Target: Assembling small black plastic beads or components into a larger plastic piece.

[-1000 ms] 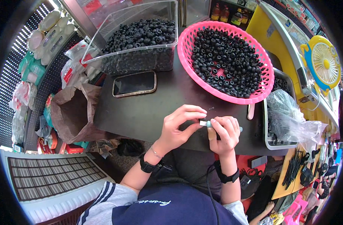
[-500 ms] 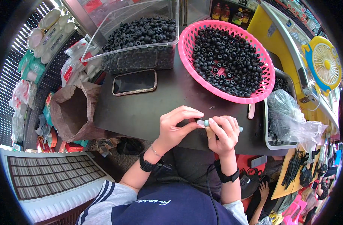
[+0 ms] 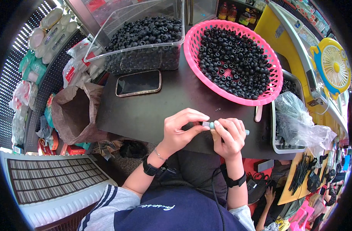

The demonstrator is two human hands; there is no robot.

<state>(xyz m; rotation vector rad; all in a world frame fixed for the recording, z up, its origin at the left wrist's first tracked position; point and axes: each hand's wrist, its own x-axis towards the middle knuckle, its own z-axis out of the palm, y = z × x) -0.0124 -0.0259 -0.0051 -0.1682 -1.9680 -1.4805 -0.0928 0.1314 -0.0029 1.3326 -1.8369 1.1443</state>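
Observation:
My right hand (image 3: 228, 136) is closed round a small craft knife (image 3: 246, 132) with a pale blue-green handle, its short metal blade pointing left. My left hand (image 3: 179, 129) is closed in a pinch at the blade's tip. Between its thumb and fingers is a small black part (image 3: 201, 123), mostly hidden. Both hands are above the near edge of the dark table (image 3: 153, 115). Beyond them, a pink openwork basket (image 3: 191, 50) holds many small black ring-shaped parts (image 3: 233, 61). A clear plastic bin (image 3: 133, 49) at the back left is heaped with similar black parts.
A phone (image 3: 138, 83) lies before the bin. On the right, a metal tray (image 3: 276, 140) carries black parts and a clear plastic bag (image 3: 295, 115). An open brown sack (image 3: 64, 115) stands at the left. A yellow-blue fan (image 3: 335, 65) is at far right; another person's hand (image 3: 270, 195) shows lower right.
Both hands stay almost in place, with the knife blade still at the left fingertips. Only a slight shift of the view shows.

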